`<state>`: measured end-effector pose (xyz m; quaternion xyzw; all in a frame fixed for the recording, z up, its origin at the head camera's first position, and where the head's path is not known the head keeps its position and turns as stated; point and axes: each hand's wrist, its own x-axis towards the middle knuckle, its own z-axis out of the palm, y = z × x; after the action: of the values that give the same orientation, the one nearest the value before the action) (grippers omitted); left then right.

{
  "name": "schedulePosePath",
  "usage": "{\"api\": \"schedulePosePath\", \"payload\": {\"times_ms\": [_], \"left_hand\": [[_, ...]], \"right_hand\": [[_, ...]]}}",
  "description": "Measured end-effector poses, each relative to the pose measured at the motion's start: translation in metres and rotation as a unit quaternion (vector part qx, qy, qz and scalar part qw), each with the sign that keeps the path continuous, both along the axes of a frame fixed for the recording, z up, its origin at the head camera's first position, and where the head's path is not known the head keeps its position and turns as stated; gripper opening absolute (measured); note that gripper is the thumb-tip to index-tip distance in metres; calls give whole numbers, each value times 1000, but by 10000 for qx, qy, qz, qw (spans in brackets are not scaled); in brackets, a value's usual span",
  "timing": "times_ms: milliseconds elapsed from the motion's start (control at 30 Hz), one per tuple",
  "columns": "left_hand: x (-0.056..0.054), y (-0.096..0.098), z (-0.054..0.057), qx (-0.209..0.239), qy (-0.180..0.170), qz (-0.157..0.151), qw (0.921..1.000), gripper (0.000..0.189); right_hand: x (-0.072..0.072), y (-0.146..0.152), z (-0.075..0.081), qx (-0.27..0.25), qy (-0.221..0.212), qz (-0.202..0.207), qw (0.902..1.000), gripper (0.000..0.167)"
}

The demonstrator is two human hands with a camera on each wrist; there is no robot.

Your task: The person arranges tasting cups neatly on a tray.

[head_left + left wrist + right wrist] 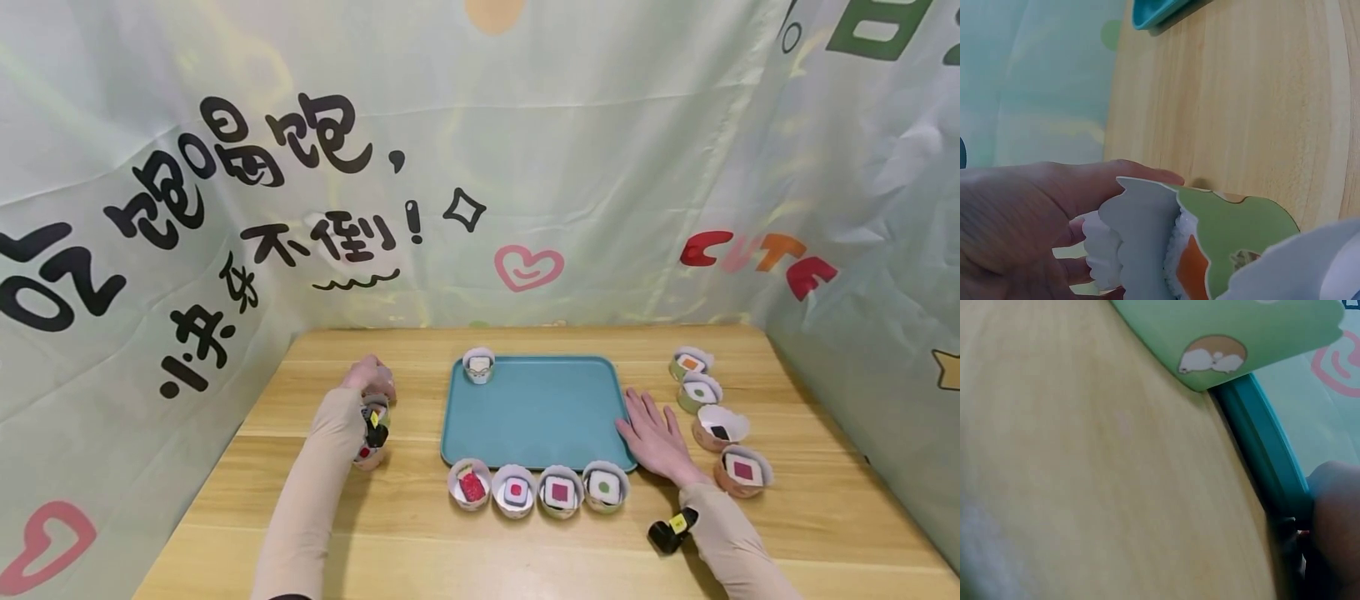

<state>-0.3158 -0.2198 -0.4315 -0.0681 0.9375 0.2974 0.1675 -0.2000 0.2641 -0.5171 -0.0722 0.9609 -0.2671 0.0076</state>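
My left hand (369,377) reaches to the far end of a row of paper cups at the left of the table. Its thumb and fingers grip a white scalloped-edge paper cup (1101,250), much of it hidden behind a green paper cup (1244,228) that holds a rice sushi piece with an orange patch (1193,270). Nearer in that row stands another cup (369,458), partly covered by the wrist camera. My right hand (654,435) rests with straight fingers at the right edge of the blue tray (532,417), its fingertips beside the rim.
One cup with a toy sushi piece (478,367) stands in the tray's back left corner. Several sushi cups line the tray's front, from a red-topped one (470,485) to a green-dotted one (605,487). More cups (742,472) form a column at the right. Printed cloth (420,275) encloses the table.
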Motion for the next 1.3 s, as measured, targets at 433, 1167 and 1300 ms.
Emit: {"api": "schedulePosePath", "payload": {"times_ms": [433,1167,1300], "left_hand": [[2,-2,5,-107,236,14,9997,71],[-2,-5,0,324,1644,362,9852,76],[-3,-1,2,254,1971,409,9792,76]], "right_hand": [[0,-1,-1,34,-2,-8,10000,65],[0,0,2,13,-43,17,10000,66],[0,-1,2,14,-53,12,10000,66]]}}
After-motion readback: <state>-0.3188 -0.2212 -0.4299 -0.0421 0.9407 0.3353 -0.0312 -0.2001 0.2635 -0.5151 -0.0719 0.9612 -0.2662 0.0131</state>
